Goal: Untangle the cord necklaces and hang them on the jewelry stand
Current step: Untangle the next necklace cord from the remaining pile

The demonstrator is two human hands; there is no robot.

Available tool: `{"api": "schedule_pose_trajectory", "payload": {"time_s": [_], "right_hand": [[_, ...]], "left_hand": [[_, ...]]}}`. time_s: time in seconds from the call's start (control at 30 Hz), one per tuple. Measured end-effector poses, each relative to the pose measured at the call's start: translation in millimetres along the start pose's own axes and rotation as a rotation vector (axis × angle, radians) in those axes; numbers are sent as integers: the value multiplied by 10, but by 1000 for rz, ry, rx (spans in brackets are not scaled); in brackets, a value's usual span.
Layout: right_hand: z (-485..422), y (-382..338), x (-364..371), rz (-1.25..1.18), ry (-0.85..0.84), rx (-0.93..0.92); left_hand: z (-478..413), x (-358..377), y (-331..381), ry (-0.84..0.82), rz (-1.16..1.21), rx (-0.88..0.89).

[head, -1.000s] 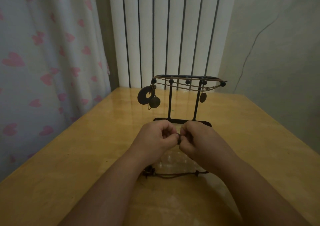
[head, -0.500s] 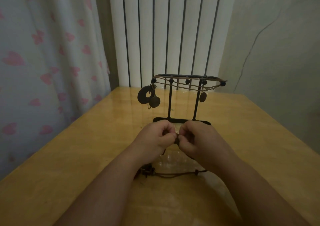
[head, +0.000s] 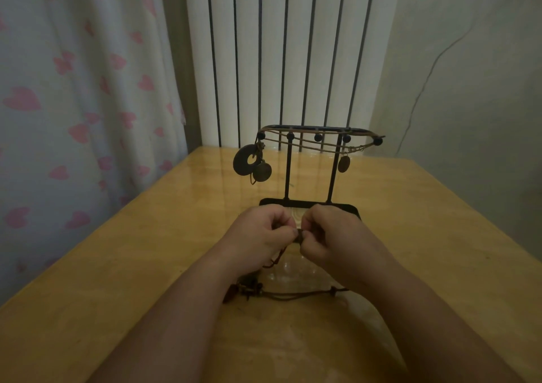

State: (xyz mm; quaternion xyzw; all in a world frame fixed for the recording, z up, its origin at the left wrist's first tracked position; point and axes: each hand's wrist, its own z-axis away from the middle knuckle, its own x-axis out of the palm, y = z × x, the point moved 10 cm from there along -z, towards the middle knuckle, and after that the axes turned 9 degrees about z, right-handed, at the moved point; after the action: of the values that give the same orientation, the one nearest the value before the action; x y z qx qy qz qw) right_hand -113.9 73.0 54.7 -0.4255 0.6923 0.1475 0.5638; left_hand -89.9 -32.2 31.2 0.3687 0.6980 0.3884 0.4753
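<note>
A glossy, honey-coloured wooden table fills the lower half of the view, its far edge running close to the back of the room. On the left hangs a pale curtain printed with pink hearts, falling in soft folds past the table's edge. Behind the table stands a white ribbed panel with dark vertical gaps, probably a column radiator, though it could be a slatted blind. To the right is a plain, greyish-green wall, crossed by a thin dark line that curves downward. The light is dim, and the tabletop carries faint pale reflections of the ribbed panel.
</note>
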Motion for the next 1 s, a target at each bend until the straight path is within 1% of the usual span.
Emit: {"api": "schedule_pose_trajectory", "payload": {"time_s": [0.23,0.73,0.87,1.0], "right_hand": [[4,16,-4,-33,11,-3],[-7,15,55,8,-40,2],[-2,21,11,-48,-10,4],[-5,13,25,-25,-10,3]], "left_hand": [[14,35,-25,-46,45,-19],[3,39,-16,-62,-31,2],[8,40,-40,-66,28,-17],[26,83,-53,-105,72,-39]]}}
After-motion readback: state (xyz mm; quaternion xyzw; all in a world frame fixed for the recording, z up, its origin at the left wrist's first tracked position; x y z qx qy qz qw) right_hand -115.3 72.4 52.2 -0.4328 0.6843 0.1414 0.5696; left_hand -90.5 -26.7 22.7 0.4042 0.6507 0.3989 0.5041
